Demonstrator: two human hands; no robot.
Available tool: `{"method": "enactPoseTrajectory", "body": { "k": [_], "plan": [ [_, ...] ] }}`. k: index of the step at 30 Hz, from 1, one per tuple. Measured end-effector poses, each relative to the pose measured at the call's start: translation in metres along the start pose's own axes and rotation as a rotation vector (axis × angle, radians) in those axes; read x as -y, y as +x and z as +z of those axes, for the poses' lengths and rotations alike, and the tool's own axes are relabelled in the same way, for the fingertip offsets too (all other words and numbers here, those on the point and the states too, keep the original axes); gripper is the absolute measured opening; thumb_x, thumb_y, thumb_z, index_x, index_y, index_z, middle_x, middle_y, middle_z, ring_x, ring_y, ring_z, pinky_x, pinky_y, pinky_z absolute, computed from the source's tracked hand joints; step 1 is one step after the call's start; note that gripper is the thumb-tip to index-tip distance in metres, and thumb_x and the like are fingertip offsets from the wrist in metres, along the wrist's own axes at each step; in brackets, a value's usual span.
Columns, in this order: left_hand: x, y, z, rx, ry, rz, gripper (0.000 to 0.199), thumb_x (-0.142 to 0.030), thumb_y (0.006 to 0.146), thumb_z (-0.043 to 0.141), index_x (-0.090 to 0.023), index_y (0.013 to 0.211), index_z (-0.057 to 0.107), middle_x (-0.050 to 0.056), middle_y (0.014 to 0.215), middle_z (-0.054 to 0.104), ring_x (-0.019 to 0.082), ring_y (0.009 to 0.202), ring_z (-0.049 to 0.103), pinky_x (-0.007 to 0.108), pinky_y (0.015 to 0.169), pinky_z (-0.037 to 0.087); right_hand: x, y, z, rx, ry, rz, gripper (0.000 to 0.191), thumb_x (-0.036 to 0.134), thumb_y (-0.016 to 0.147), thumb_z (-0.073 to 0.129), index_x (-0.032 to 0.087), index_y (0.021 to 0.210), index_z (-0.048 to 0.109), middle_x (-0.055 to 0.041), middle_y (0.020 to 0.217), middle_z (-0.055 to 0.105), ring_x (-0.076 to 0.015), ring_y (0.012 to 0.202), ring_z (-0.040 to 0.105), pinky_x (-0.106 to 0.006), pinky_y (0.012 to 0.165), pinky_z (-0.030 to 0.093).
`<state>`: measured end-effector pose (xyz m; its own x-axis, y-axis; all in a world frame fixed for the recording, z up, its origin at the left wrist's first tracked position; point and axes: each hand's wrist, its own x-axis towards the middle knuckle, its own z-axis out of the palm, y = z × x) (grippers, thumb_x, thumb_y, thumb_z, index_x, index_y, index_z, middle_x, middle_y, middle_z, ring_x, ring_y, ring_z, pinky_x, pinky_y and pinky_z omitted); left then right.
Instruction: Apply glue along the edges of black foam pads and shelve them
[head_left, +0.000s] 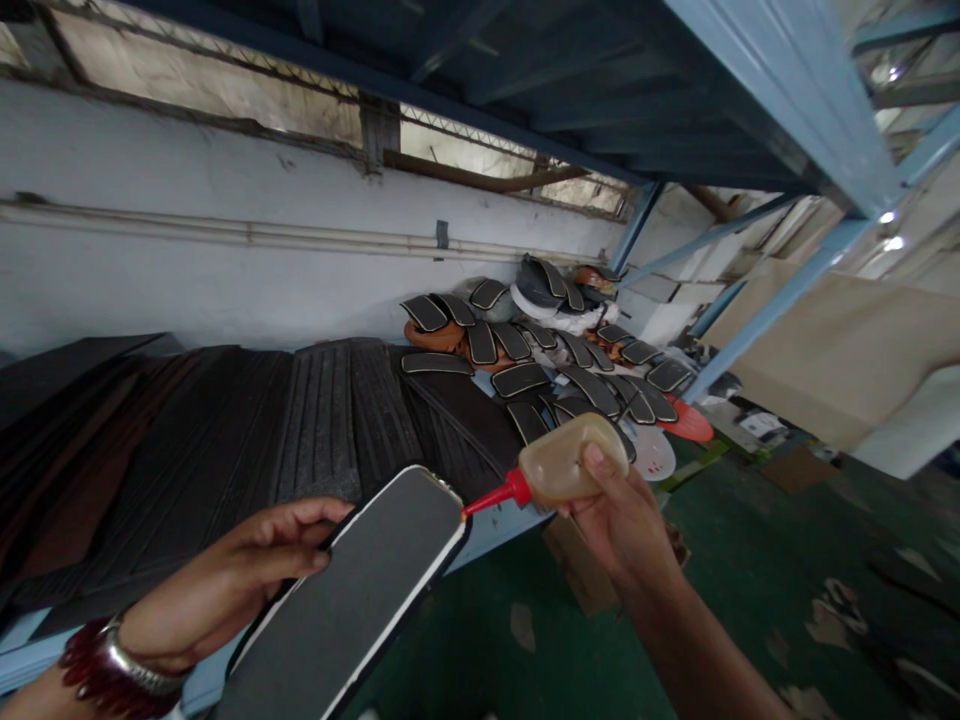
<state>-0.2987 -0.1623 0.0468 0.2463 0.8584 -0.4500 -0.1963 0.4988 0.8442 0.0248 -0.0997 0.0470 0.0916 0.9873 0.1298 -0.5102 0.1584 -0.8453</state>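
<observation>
My left hand [232, 570] grips the long edge of a flat dark grey rounded-rectangular piece [337, 610], probably a shoe insole, with a white rim. My right hand [619, 525] is shut around a squeeze bottle [566, 460] of amber liquid. Its red nozzle [499, 495] points at the top corner of the grey piece, and the tip is at the white rim. I cannot tell whether it touches.
Dark ribbed sheets [322, 430] lie along a blue metal shelf [495, 540], with a heap of black padded pieces [540, 370] beyond them. A blue steel rack beam [795, 90] runs overhead. Pipes cross a white wall [225, 280]. Scraps lie on the green floor [750, 600].
</observation>
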Motion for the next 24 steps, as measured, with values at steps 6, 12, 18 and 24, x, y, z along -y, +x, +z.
{"method": "enactPoseTrajectory", "body": {
  "k": [6,12,18,24],
  "plan": [
    [0.000,0.002,0.006,0.010,0.000,-0.006,0.029,-0.024,0.065,0.084,-0.025,0.094,0.081,0.002,0.088,0.081,0.023,0.077,0.071,0.030,0.072,0.056,-0.005,0.005,0.001,-0.052,0.039,0.002,0.032,0.036,0.071,0.089,0.015,0.086,0.069,-0.0025,0.075,0.062,-0.0164,0.057,0.059,-0.022,0.038,0.048],
    [0.004,0.005,-0.001,0.076,0.020,-0.030,0.025,-0.021,0.070,0.079,-0.027,0.095,0.080,-0.001,0.086,0.080,0.023,0.076,0.073,0.028,0.071,0.054,-0.004,0.007,-0.001,0.074,-0.021,0.039,0.031,0.038,0.076,0.085,0.016,0.089,0.068,-0.0021,0.074,0.060,-0.0167,0.056,0.058,-0.023,0.038,0.048],
    [0.006,0.006,-0.003,0.038,0.043,-0.008,0.022,-0.024,0.069,0.080,-0.025,0.091,0.080,0.001,0.087,0.081,0.023,0.076,0.073,0.028,0.070,0.055,-0.004,-0.001,-0.006,0.056,-0.003,0.095,0.031,0.037,0.076,0.086,0.017,0.090,0.069,-0.0025,0.075,0.061,-0.0168,0.059,0.058,-0.022,0.039,0.047],
    [0.003,0.006,0.005,-0.026,0.005,-0.004,0.026,-0.021,0.063,0.083,-0.023,0.089,0.080,0.001,0.083,0.081,0.022,0.071,0.071,0.028,0.067,0.056,-0.010,-0.005,-0.009,-0.042,0.036,0.070,0.033,0.037,0.076,0.087,0.017,0.095,0.069,-0.0026,0.080,0.062,-0.0172,0.062,0.059,-0.023,0.040,0.049]
  ]
}}
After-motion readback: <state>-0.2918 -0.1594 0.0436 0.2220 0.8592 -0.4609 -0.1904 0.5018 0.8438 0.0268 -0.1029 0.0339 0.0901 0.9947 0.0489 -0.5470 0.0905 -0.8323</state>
